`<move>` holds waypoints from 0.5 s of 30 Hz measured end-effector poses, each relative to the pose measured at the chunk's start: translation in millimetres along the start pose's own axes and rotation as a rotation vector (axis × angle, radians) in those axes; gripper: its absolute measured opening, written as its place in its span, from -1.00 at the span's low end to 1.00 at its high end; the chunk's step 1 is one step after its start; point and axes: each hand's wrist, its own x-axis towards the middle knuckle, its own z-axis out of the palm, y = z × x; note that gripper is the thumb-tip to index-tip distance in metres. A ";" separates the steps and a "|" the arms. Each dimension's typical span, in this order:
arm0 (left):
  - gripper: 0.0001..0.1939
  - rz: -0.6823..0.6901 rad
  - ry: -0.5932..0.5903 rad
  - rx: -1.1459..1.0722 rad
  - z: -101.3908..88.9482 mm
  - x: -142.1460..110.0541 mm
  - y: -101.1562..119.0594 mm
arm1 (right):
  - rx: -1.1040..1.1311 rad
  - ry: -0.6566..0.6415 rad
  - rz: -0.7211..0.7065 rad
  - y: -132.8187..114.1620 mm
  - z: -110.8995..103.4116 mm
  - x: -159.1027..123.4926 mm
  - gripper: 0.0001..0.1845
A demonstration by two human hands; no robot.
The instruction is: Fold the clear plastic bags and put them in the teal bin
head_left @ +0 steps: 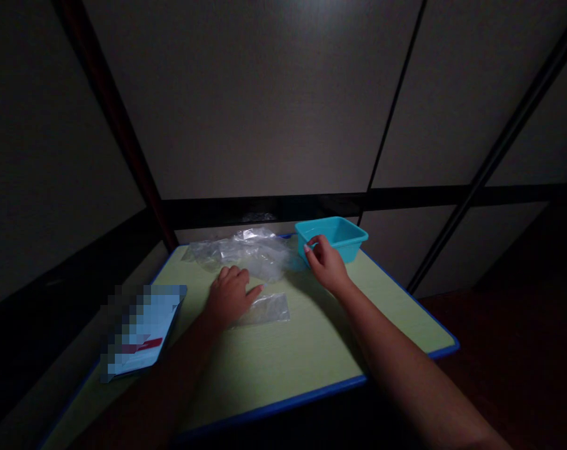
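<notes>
Head view: right hand (327, 265) pinches the rim of a teal plastic tub (336, 236), upper right of the green table (302, 350). Left hand (229, 297) lies open, empty, just beside a small clear plastic bag (264, 310). A crumpled clear plastic sheet (239, 253) lies upper centre, outside the tub.

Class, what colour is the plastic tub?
The plastic tub is turquoise; the head view shows it best.

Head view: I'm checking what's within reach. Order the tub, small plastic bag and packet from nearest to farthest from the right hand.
1. Tub: touching the right hand, at the far edge of the table.
2. Small plastic bag: left of the hand.
3. Packet: farthest, on the table's left side.
</notes>
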 end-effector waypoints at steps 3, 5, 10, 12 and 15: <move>-0.66 0.077 -0.024 -0.079 1.9 -1.2 1.8 | 0.008 -0.251 -0.212 -10.1 15.6 -10.3 -0.75; -0.66 0.125 -0.047 -0.124 1.4 -2.2 3.2 | 0.019 -0.356 -0.274 -13.0 24.0 -14.6 -0.74; -0.50 0.203 -0.112 -0.171 -1.2 -3.5 5.8 | 0.021 -0.479 -0.304 -9.1 37.3 -16.5 -0.74; -0.42 0.223 -0.131 -0.176 -1.6 -3.2 5.9 | -0.035 -0.517 -0.293 -6.8 40.3 -16.1 -0.68; -0.39 0.226 -0.135 -0.173 -0.6 -2.5 5.2 | -0.152 -0.577 -0.237 -5.9 44.2 -16.5 -0.59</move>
